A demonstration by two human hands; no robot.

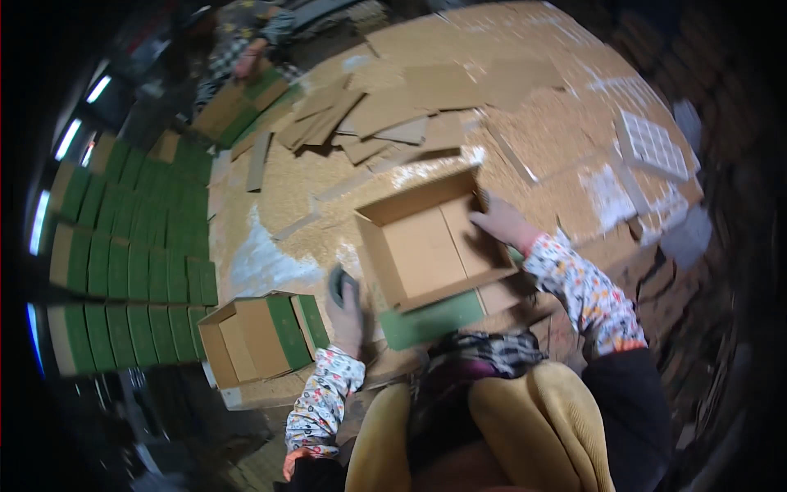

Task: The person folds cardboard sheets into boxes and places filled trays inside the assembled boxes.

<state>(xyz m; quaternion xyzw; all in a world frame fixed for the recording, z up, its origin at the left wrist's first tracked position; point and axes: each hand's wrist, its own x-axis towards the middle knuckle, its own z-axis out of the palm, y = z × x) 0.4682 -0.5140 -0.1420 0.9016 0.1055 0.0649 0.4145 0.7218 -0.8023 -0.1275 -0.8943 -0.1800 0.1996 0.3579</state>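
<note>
Many flat green-and-brown cartons (135,271) lie in overlapping rows at the far left. Just right of them, a folded carton (258,336) with green outer panels rests on its side, open end facing left. The left hand (348,316) is raised beside it, fingers curled around a small dark object (341,283); what that object is cannot be told. Right of this hand, an open brown box (430,242) sits tilted, its green flap (430,320) hanging toward the person. The right hand (502,221) grips the box's right wall, fingers over the rim. Beyond it, loose cardboard sheets (393,115) lie scattered over a surface strewn with pale granules. At upper left, another person's hand (246,64) touches a carton stack (238,107).
</note>
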